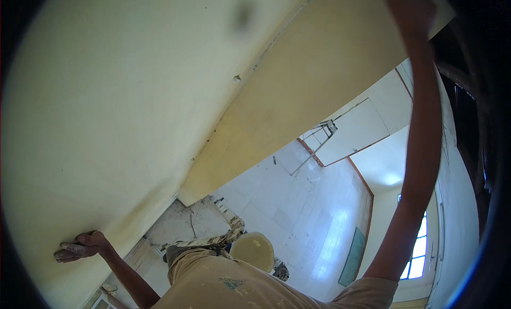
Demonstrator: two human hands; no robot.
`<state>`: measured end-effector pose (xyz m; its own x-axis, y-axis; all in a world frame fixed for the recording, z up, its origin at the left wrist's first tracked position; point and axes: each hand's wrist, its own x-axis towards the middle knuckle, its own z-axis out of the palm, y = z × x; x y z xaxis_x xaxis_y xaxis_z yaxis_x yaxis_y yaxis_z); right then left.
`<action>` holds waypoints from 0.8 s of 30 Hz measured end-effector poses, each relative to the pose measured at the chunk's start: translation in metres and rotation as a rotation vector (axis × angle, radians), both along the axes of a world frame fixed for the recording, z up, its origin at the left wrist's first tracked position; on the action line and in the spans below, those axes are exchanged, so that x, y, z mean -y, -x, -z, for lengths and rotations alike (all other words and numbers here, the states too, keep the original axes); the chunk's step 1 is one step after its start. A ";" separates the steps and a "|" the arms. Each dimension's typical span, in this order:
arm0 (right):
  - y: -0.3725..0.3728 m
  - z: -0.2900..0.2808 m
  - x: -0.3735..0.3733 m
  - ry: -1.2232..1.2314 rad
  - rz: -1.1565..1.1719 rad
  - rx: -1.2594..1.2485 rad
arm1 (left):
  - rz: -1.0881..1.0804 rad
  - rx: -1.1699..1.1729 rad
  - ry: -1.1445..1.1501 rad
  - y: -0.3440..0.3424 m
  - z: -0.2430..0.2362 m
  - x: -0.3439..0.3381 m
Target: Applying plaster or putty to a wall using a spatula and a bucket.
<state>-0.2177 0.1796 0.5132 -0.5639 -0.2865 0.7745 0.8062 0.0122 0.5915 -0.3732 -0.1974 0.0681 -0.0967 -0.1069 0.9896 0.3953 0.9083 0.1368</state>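
A cream wall (117, 96) fills the left side of the head view. Against its lower part rests my left hand (80, 247), dusted with pale powder, its fingers stretched along the surface and nothing seen in them. My right arm reaches up to the top right, where my right hand (412, 13) is beside the far end of a yellow wall face (298, 91). That hand is dark and smeared, so its fingers and anything in them cannot be made out. A rough, chipped seam (255, 64) divides the two wall surfaces.
A pale round bucket (253, 251) is close to my body, by broken rubble (231, 218) along the floor. Farther off, a stepladder (322, 136) stands on the pale tiled floor (298, 202). A green panel (351, 256) lies near a window (418, 250). Dark beams (458, 77) show at upper right.
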 end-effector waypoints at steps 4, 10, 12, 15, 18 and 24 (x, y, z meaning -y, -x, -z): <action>-0.015 0.131 -0.048 0.111 0.197 0.438 | -0.014 -0.005 0.013 0.002 0.003 0.004; -0.033 0.411 0.002 0.783 -0.138 0.889 | -0.024 -0.063 -0.048 0.004 0.007 0.013; -0.050 0.474 0.007 0.927 -0.277 0.876 | 0.019 -0.061 -0.031 0.005 0.009 0.000; -0.047 0.489 0.053 1.606 -0.348 0.664 | -0.004 -0.044 -0.057 0.004 0.008 0.007; -0.046 0.465 0.084 1.826 -0.284 0.305 | -0.026 -0.067 -0.005 0.004 0.008 0.019; -0.077 0.475 0.069 2.439 -0.968 -1.170 | -0.018 -0.032 -0.047 0.002 0.006 0.012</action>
